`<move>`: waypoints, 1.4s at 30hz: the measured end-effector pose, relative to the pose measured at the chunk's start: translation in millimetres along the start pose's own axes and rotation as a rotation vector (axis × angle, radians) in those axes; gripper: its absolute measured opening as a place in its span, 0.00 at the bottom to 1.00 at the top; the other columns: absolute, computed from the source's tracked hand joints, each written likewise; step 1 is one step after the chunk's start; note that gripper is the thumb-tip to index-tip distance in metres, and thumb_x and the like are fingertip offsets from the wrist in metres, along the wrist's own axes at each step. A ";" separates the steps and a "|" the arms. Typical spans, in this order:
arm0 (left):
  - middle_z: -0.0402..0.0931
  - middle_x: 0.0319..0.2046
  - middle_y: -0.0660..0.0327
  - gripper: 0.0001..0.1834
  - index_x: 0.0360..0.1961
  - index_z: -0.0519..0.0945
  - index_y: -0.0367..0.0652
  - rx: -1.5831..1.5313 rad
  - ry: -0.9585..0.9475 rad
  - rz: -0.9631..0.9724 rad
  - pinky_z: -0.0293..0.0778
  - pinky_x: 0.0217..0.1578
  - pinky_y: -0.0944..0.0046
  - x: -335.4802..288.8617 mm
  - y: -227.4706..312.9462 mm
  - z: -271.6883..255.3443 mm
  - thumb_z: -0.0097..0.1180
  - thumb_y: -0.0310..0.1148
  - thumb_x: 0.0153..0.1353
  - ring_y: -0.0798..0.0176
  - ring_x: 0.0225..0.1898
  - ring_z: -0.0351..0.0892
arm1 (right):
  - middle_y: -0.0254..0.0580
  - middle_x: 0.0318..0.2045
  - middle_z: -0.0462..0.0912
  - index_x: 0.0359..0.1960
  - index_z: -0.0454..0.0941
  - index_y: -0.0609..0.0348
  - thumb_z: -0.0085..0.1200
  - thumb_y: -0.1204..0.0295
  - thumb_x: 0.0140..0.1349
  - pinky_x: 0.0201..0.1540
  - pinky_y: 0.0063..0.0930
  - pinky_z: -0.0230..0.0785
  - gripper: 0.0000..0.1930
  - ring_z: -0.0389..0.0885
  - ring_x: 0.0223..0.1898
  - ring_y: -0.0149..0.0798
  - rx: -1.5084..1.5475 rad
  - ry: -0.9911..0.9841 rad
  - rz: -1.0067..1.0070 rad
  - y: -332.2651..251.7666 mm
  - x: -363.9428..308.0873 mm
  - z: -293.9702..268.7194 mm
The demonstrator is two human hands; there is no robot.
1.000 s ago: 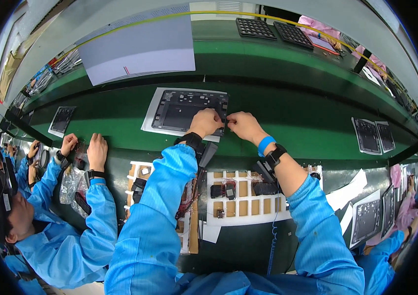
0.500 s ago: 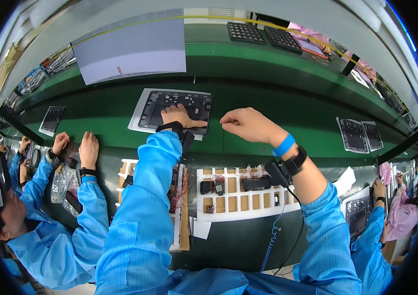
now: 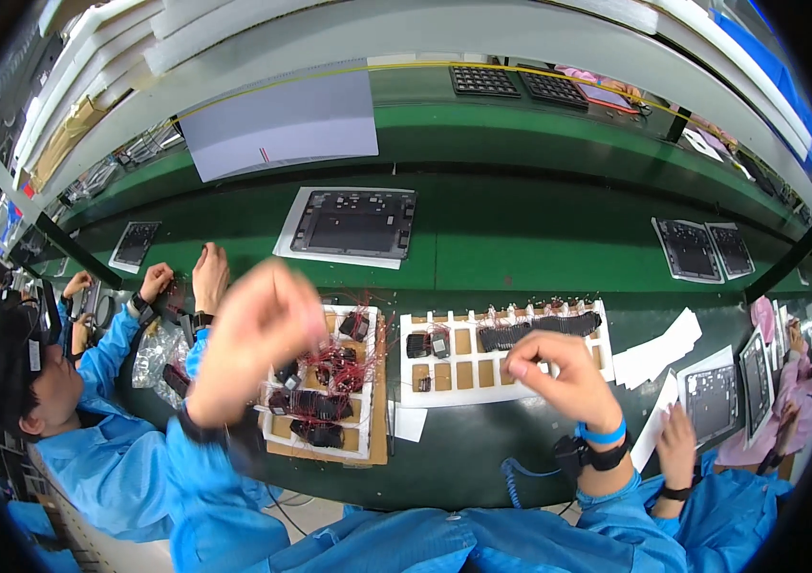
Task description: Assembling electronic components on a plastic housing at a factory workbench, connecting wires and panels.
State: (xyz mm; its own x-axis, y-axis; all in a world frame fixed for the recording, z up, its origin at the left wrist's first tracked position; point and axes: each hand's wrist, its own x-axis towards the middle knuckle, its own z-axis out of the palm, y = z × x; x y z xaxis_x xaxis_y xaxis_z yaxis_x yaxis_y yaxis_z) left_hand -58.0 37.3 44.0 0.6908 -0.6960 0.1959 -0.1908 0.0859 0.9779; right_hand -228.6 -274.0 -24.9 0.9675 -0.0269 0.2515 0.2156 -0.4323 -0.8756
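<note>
My left hand (image 3: pixel 263 329) is raised in front of the left white foam tray (image 3: pixel 360 444). Its fingers look curled, but motion smears them, so a hold cannot be read. Over the right end of the second foam tray (image 3: pixel 487 393) is my right hand (image 3: pixel 573 377), thumb and fingers drawn together; anything between them is too small to name. The left tray carries black parts with thin red wires (image 3: pixel 315 405). In the right tray lie rows of small black blocks (image 3: pixel 503 336). Beyond both hands, a dark tablet housing (image 3: pixel 353 224) rests on a white sheet (image 3: pixel 291 224).
A co-worker's hands (image 3: pixel 210 277) work at the left beside a clear plastic bag (image 3: pixel 151 351). Another person's hand (image 3: pixel 676 444) is at the right, near a tablet housing (image 3: pixel 712 406) and white sheets (image 3: pixel 659 349). A shelf edge (image 3: pixel 521 124) spans the back; a coiled blue cord (image 3: pixel 511 482) hangs in front.
My left hand has lifted off the tablet housing and come back toward me. My right hand has drawn back from beside the housing to the right foam tray. The view has shifted slightly.
</note>
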 end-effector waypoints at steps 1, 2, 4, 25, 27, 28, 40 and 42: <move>0.77 0.33 0.63 0.05 0.37 0.72 0.41 -0.121 -0.078 -0.053 0.75 0.40 0.68 -31.5 1.6 12.3 0.57 0.27 0.70 0.71 0.36 0.77 | 0.42 0.31 0.86 0.36 0.85 0.62 0.60 0.72 0.65 0.37 0.28 0.74 0.06 0.84 0.34 0.35 0.020 -0.004 0.023 -4.2 -7.7 7.2; 0.77 0.33 0.62 0.06 0.36 0.72 0.41 -0.174 -0.084 -0.111 0.74 0.40 0.68 -56.7 -8.8 28.0 0.56 0.27 0.70 0.71 0.36 0.76 | 0.42 0.31 0.86 0.37 0.85 0.62 0.60 0.72 0.66 0.37 0.28 0.74 0.06 0.85 0.34 0.35 0.067 -0.024 0.036 -1.6 -15.2 17.6; 0.72 0.30 0.62 0.09 0.34 0.68 0.43 -0.251 -0.066 -0.237 0.71 0.37 0.67 -90.3 -31.6 62.1 0.53 0.29 0.72 0.69 0.32 0.71 | 0.41 0.32 0.86 0.39 0.85 0.61 0.59 0.72 0.67 0.36 0.27 0.74 0.06 0.84 0.34 0.35 0.130 -0.070 0.029 -1.7 -25.5 42.0; 0.73 0.36 0.59 0.22 0.31 0.70 0.46 -1.694 0.047 -0.535 0.66 0.44 0.61 -97.2 -125.6 147.0 0.32 0.45 0.79 0.61 0.42 0.71 | 0.44 0.40 0.78 0.40 0.79 0.66 0.57 0.79 0.67 0.33 0.23 0.78 0.04 0.84 0.31 0.32 0.104 0.119 -0.011 -1.4 -50.1 112.3; 0.73 0.36 0.60 0.21 0.31 0.70 0.46 -1.703 0.038 -0.532 0.66 0.44 0.61 -98.2 -127.6 145.7 0.32 0.44 0.79 0.61 0.42 0.71 | 0.44 0.40 0.78 0.40 0.79 0.66 0.57 0.79 0.67 0.32 0.23 0.78 0.03 0.84 0.31 0.32 0.115 0.119 0.005 -1.4 -50.5 114.2; 0.73 0.36 0.60 0.21 0.31 0.70 0.46 -1.702 0.044 -0.540 0.66 0.44 0.61 -99.0 -127.5 145.2 0.32 0.44 0.79 0.61 0.42 0.71 | 0.44 0.40 0.78 0.40 0.79 0.66 0.57 0.79 0.67 0.32 0.23 0.78 0.03 0.84 0.31 0.32 0.108 0.119 0.004 -1.0 -50.4 114.6; 0.73 0.37 0.61 0.19 0.32 0.70 0.47 -1.687 0.067 -0.557 0.67 0.45 0.61 -99.4 -128.3 142.1 0.36 0.43 0.79 0.62 0.43 0.73 | 0.43 0.38 0.79 0.39 0.79 0.63 0.59 0.78 0.65 0.32 0.24 0.77 0.04 0.82 0.32 0.33 0.109 0.125 0.024 -0.6 -46.0 117.7; 0.72 0.40 0.60 0.16 0.37 0.74 0.45 -1.579 0.136 -0.612 0.67 0.44 0.62 -99.8 -123.9 141.8 0.39 0.41 0.78 0.63 0.42 0.70 | 0.43 0.38 0.79 0.39 0.80 0.63 0.60 0.78 0.65 0.31 0.24 0.76 0.04 0.82 0.32 0.34 0.121 0.138 0.037 -1.7 -45.8 118.0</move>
State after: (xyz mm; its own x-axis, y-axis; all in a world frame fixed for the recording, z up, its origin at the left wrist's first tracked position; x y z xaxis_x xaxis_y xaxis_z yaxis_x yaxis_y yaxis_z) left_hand -202.2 -5.0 -107.2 0.4611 -0.8397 -0.2870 0.8773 0.4799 0.0054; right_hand -257.7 -165.7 -83.6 0.9494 -0.1681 0.2653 0.2028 -0.3171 -0.9265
